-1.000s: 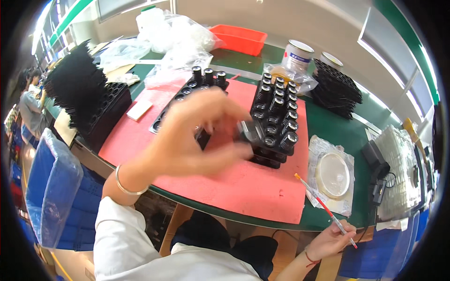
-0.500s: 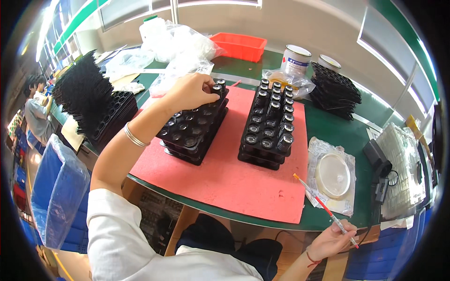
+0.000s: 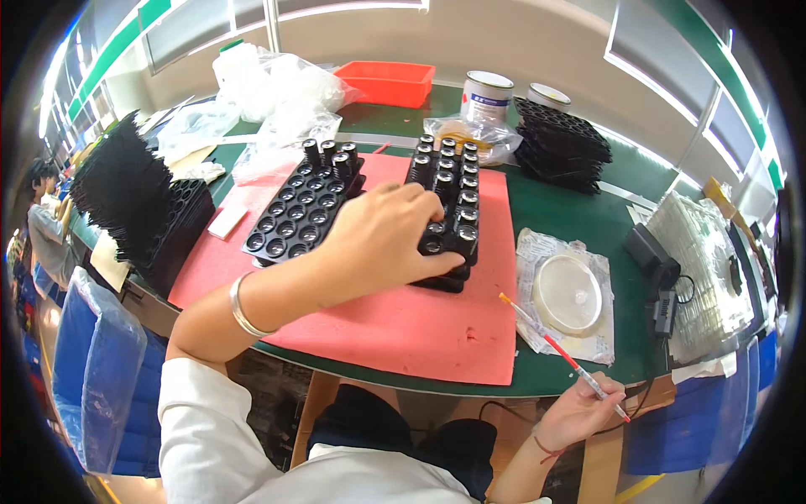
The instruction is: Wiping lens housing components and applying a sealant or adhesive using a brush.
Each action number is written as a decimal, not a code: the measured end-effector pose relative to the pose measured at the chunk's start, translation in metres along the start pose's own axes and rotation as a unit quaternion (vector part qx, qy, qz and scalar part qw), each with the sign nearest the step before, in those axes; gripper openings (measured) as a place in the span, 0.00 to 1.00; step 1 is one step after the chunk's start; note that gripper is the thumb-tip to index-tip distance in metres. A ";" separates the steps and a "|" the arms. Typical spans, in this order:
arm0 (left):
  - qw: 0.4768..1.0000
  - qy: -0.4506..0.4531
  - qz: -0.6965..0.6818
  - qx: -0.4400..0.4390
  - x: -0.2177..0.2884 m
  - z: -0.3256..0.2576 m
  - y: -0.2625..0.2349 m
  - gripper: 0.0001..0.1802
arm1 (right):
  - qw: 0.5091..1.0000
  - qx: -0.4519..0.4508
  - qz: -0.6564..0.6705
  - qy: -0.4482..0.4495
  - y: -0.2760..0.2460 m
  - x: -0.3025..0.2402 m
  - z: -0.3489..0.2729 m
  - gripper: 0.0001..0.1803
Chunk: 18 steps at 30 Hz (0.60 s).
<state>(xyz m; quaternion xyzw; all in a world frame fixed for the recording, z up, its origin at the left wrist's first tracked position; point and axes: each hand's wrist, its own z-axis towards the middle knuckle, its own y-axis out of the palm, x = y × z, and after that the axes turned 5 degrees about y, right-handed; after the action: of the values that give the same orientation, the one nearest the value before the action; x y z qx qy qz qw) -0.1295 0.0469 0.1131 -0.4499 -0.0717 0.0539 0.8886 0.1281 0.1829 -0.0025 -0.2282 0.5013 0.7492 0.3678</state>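
Two black trays stand on a red mat. The left tray holds small black cylinders, tall ones at its far end. The right tray is full of upright black cylinders. My left hand reaches across and rests its fingertips on the cylinders at the near end of the right tray. My right hand sits low at the table's front edge, holding a thin red-and-white brush that points up to the left.
A shallow white dish lies on plastic right of the mat. Stacked black trays, two tins, an orange bin, plastic bags and a black tray stack at the left ring the green table. Another person sits far left.
My left hand moved from the far end of the left tray to the near end of the right tray. The right hand with the brush stayed put.
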 end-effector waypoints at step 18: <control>0.713 -0.247 -0.638 -0.152 0.024 -0.053 0.045 0.17 | 0.990 -0.086 0.102 0.041 -0.012 0.002 0.005 0.16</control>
<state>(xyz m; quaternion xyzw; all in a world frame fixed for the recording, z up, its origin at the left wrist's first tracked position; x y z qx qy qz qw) -0.0983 0.0356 0.0479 -0.3971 -0.5659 -0.4282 0.5820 0.1357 0.1907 -0.0090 -0.2375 0.4705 0.8131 0.2472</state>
